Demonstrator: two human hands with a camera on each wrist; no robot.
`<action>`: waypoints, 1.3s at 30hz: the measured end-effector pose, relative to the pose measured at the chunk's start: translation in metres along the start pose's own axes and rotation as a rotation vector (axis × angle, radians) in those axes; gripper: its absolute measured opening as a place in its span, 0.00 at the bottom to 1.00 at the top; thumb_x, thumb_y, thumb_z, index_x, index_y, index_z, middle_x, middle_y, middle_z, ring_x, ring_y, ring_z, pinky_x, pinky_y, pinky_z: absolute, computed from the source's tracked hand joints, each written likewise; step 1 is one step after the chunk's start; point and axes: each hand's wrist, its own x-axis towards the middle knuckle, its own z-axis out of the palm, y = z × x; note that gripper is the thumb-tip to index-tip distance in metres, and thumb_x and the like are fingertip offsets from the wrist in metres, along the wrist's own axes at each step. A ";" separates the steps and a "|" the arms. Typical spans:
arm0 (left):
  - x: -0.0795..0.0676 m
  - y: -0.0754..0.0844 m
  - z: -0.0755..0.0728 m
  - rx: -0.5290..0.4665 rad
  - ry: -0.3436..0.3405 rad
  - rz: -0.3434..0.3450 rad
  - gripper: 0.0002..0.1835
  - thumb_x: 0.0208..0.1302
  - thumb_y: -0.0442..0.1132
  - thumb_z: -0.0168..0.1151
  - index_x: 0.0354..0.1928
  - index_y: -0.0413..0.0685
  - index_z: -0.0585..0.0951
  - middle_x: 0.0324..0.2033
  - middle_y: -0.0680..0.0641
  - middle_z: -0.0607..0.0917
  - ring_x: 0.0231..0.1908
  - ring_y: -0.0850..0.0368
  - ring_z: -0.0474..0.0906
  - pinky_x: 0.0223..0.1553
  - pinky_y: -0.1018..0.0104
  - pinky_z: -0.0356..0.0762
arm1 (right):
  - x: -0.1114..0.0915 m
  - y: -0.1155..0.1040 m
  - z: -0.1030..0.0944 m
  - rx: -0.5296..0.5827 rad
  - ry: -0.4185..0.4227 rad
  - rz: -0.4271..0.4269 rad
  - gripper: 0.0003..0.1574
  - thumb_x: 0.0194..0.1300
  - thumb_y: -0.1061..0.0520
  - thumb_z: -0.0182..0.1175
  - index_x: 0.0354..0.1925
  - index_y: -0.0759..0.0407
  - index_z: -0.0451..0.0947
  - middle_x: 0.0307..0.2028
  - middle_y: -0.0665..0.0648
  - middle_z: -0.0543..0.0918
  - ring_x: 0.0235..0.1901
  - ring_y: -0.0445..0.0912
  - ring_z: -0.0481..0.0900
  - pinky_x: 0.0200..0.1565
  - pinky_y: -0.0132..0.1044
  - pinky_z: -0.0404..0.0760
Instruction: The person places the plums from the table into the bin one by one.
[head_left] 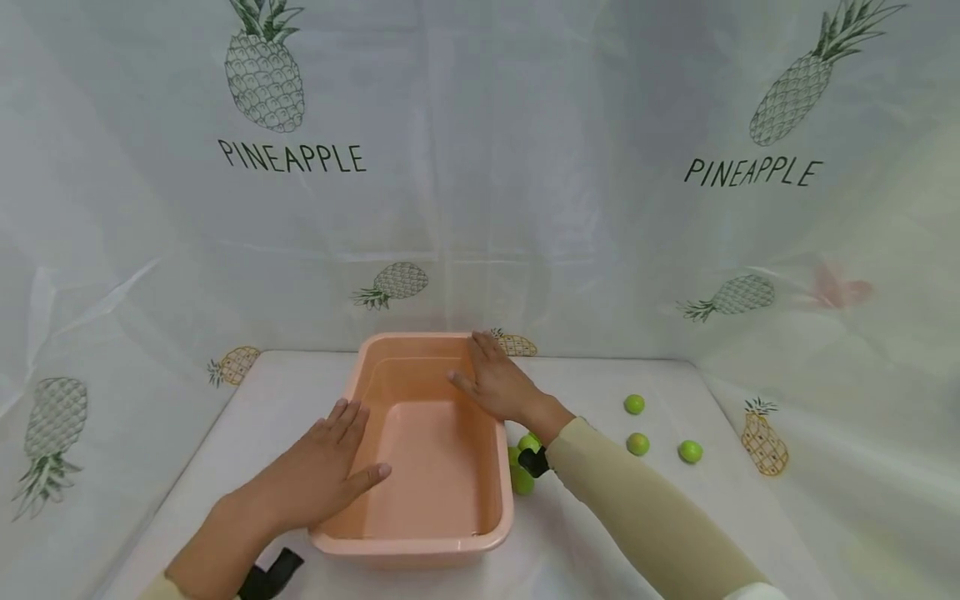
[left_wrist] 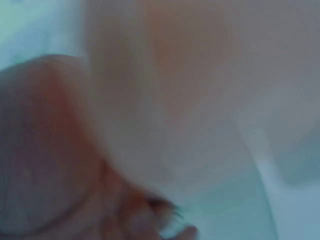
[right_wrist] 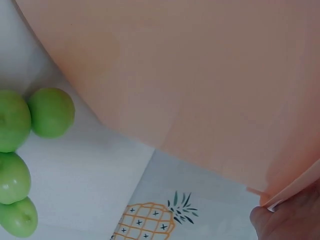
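A peach-coloured plastic basin [head_left: 431, 475] stands on the white-covered table between the hands, with a bare floor inside. My left hand [head_left: 307, 475] grips its left rim, the thumb reaching over the inside. At the far right rim, my right hand [head_left: 498, 379] holds on, thumb over the inner wall and the other fingers along the edge. In the right wrist view, fingertips [right_wrist: 262, 220] show right at the rim. The left wrist view is blurred and shows part of the palm beside the basin wall [left_wrist: 190, 65]. Small round green fruits [right_wrist: 52, 112] lie by the basin's right side.
Three more green fruits [head_left: 637, 443] lie farther right on the table [head_left: 600, 517]. The table's back edge meets a hanging sheet [head_left: 480, 208] printed with pineapples. Black straps [head_left: 273, 575] are around the wrists, and the right forearm passes over the table beside the fruits.
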 end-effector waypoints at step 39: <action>0.013 -0.035 0.008 0.061 0.158 -0.006 0.49 0.80 0.64 0.49 0.80 0.27 0.54 0.81 0.28 0.53 0.81 0.28 0.48 0.77 0.27 0.49 | -0.110 0.081 0.029 -0.243 0.308 -0.122 0.35 0.71 0.43 0.70 0.64 0.63 0.78 0.60 0.62 0.83 0.63 0.59 0.79 0.62 0.59 0.80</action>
